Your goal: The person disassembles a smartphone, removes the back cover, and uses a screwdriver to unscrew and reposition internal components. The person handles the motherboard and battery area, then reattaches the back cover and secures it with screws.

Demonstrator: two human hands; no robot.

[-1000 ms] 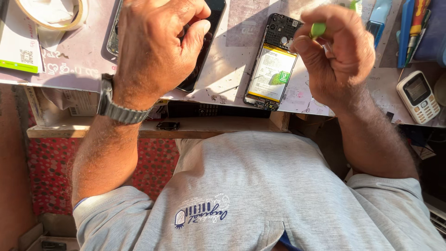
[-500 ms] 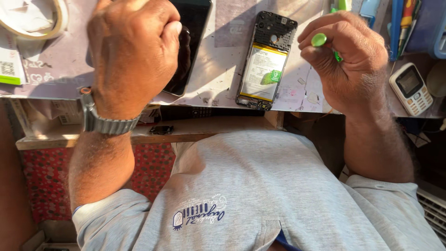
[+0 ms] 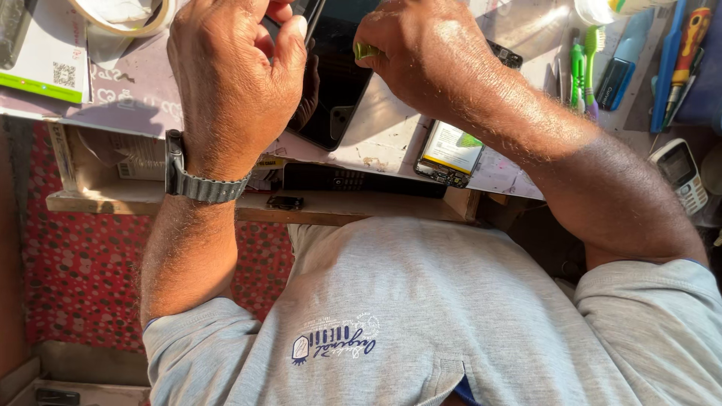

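Note:
My left hand (image 3: 233,79) is closed around the upper edge of a black phone screen panel (image 3: 338,83) that lies tilted on the worktable. My right hand (image 3: 421,53) is closed on a small green-handled tool (image 3: 366,51), whose green end sticks out at the thumb, right over the black panel. An opened phone body with its battery exposed (image 3: 451,150) lies on the table, partly hidden under my right forearm. A metal watch (image 3: 199,184) sits on my left wrist.
A roll of tape (image 3: 124,19) and a white-green box (image 3: 45,68) lie at the top left. Green and blue tools (image 3: 594,68), screwdrivers (image 3: 681,53) and a small white keypad phone (image 3: 681,177) lie at the right. A shelf (image 3: 338,207) runs under the table edge.
My right hand has swung left with the green tool, from beside the opened phone to over the black panel. The left hand stays on the panel. The view has shifted.

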